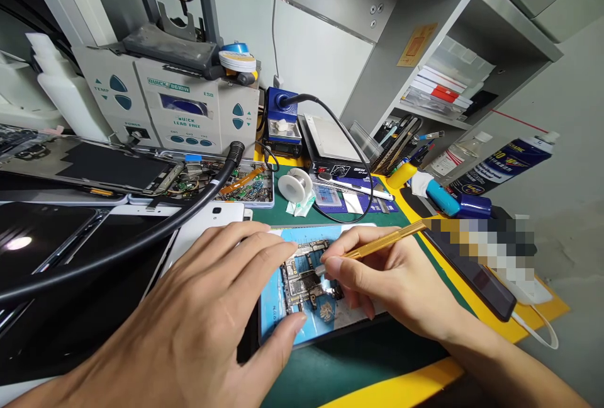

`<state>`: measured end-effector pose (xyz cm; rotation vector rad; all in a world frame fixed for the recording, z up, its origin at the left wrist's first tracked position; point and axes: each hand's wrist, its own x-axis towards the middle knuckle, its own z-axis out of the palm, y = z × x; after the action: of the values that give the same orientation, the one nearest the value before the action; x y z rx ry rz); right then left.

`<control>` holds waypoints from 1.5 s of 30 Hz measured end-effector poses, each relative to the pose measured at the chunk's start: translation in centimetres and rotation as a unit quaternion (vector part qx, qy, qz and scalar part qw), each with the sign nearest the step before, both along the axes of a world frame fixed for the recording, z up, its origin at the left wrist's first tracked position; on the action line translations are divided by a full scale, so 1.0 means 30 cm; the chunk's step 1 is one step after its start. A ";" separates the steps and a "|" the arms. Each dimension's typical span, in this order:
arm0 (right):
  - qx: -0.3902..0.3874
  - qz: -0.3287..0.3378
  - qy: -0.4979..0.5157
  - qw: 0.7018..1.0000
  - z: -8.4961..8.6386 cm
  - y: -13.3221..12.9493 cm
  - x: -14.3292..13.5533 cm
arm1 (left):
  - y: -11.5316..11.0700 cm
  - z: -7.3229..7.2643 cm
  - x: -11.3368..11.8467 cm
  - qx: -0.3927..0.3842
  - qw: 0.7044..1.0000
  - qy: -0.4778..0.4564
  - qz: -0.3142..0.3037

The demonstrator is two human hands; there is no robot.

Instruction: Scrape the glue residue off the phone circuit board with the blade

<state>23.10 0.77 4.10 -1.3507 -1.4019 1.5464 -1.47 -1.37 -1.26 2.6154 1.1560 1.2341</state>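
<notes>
A bare phone circuit board (302, 285) lies on a blue and white mat (278, 326). My left hand (212, 301) reaches in from the left, its index fingertip at the board's upper edge and its thumb at the lower edge, bracing it. Pinched like a pen in my right hand (377, 269) is a slim gold-handled knife (387, 239). Its short grey blade points down-left over the middle of the board; whether it touches cannot be made out. Part of the board's right side is hidden by my right fingers.
A hot air station (174, 106) stands behind, its black hose (141, 241) crossing the left side. A solder spool (293, 186), heating plate (335, 140) and tray of boards (240, 181) sit beyond the mat. Spray can (507, 159) and dark phone (467, 269) are right.
</notes>
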 end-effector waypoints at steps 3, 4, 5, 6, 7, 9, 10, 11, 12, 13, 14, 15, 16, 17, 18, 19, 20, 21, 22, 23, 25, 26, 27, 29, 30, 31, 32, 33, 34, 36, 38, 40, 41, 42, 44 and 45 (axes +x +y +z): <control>-0.001 0.001 0.004 1.000 -0.002 -0.001 0.001 | -0.004 -0.002 0.001 -0.006 1.000 0.001 0.002; -0.001 0.003 0.005 1.000 -0.001 -0.002 0.001 | -0.005 -0.003 0.002 -0.010 1.000 0.001 0.003; 0.001 0.006 0.004 1.000 0.002 -0.002 0.001 | -0.005 -0.005 0.004 -0.012 1.000 -0.002 0.005; 0.004 0.008 0.003 1.000 0.004 -0.003 0.000 | -0.005 -0.007 0.006 -0.015 1.000 -0.004 0.009; 0.008 0.008 0.001 1.000 0.007 -0.003 -0.002 | -0.003 -0.008 0.007 -0.017 1.000 -0.003 0.009; 0.013 0.008 -0.008 1.000 0.009 -0.005 -0.004 | 0.000 -0.008 0.009 -0.015 1.000 -0.001 0.007; 0.018 0.007 -0.008 1.000 0.007 -0.007 -0.005 | 0.002 -0.006 0.010 -0.011 1.000 0.000 0.005; 0.029 0.006 -0.005 1.000 0.002 -0.010 -0.006 | 0.003 -0.003 0.010 -0.008 1.000 -0.002 0.003; 0.049 0.004 -0.003 0.999 -0.004 -0.014 -0.006 | 0.004 0.000 0.010 -0.003 1.000 -0.006 0.003; 0.083 0.002 -0.007 0.997 -0.013 -0.020 -0.005 | 0.005 0.003 0.010 0.000 1.000 -0.010 0.005; 0.132 0.004 -0.020 0.991 -0.022 -0.028 -0.004 | 0.004 0.005 0.009 0.003 1.000 -0.015 0.008; 0.194 0.008 -0.041 0.980 -0.031 -0.038 -0.003 | 0.003 0.006 0.009 0.006 1.000 -0.017 0.011; 0.265 0.018 -0.069 0.962 -0.039 -0.047 -0.003 | 0.002 0.006 0.008 0.008 1.000 -0.018 0.013; 0.335 0.032 -0.099 0.936 -0.046 -0.057 -0.003 | 0.001 0.004 0.008 0.006 1.000 -0.016 0.011; 0.399 0.043 -0.122 0.908 -0.050 -0.066 -0.004 | 0.000 0.002 0.007 0.002 1.000 -0.015 0.010; 0.449 0.053 -0.137 0.881 -0.053 -0.073 -0.006 | -0.001 0.000 0.006 -0.003 1.000 -0.013 0.011; 0.483 0.058 -0.146 0.862 -0.052 -0.078 -0.009 | -0.001 -0.002 0.005 -0.007 1.000 -0.010 0.012; 0.503 0.060 -0.153 0.849 -0.050 -0.081 -0.013 | -0.001 -0.003 0.005 -0.010 1.000 -0.006 0.014; 0.511 0.062 -0.159 0.843 -0.048 -0.083 -0.016 | -0.001 -0.003 0.004 -0.009 1.000 -0.005 0.015; 0.514 0.061 -0.163 0.840 -0.045 -0.083 -0.018 | -0.001 -0.002 0.003 -0.009 1.000 -0.004 0.016; 0.518 0.059 -0.171 0.836 -0.042 -0.085 -0.019 | 0.000 0.004 0.003 -0.010 1.000 -0.008 0.010; 0.521 0.062 -0.175 0.833 -0.044 -0.086 -0.017 | 0.001 0.007 0.004 -0.012 1.000 -0.010 0.006; 0.523 0.066 -0.181 0.830 -0.047 -0.088 -0.015 | 0.001 0.010 0.004 -0.013 1.000 -0.013 0.007; 0.532 0.074 -0.192 0.821 -0.058 -0.093 -0.009 | 0.002 0.014 0.006 -0.015 1.000 -0.014 0.006; 0.538 0.078 -0.196 0.816 -0.064 -0.094 -0.007 | 0.001 0.015 0.006 -0.015 1.000 -0.015 0.007; 0.545 0.076 -0.198 0.811 -0.070 -0.095 -0.006 | 0.001 0.014 0.007 -0.016 1.000 -0.015 0.009; 0.555 0.074 -0.196 0.805 -0.074 -0.095 -0.006 | 0.000 0.013 0.007 -0.016 1.000 -0.013 0.011; 0.562 0.076 -0.194 0.800 -0.077 -0.094 -0.007 | -0.001 0.012 0.006 -0.015 1.000 -0.011 0.014; 0.567 0.077 -0.192 0.797 -0.079 -0.093 -0.009 | -0.001 0.010 0.006 -0.012 1.000 -0.009 0.017; 0.573 0.077 -0.192 0.793 -0.080 -0.092 -0.015 | -0.002 0.009 0.005 -0.004 1.000 -0.005 0.021; 0.578 0.072 -0.200 0.788 -0.082 -0.095 -0.021 | -0.002 0.012 0.004 0.000 1.000 -0.004 0.024; 0.586 0.063 -0.212 0.780 -0.086 -0.101 -0.025 | -0.002 0.016 0.006 0.000 1.000 -0.005 0.027; 0.589 0.061 -0.218 0.776 -0.089 -0.105 -0.027 | -0.001 0.019 0.007 0.001 1.000 -0.007 0.027; 0.590 0.058 -0.224 0.773 -0.091 -0.108 -0.028 | -0.001 0.022 0.009 0.003 1.000 -0.009 0.026; 0.596 0.049 -0.235 0.767 -0.096 -0.114 -0.028 | 0.000 0.025 0.015 0.007 1.000 -0.012 0.023; 0.596 0.043 -0.243 0.764 -0.097 -0.116 -0.028 | 0.001 0.026 0.018 0.008 1.000 -0.013 0.022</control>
<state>22.28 -2.72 1.19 -0.8137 -2.1761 0.0517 -0.92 -1.35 -0.47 2.5908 1.2105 1.2852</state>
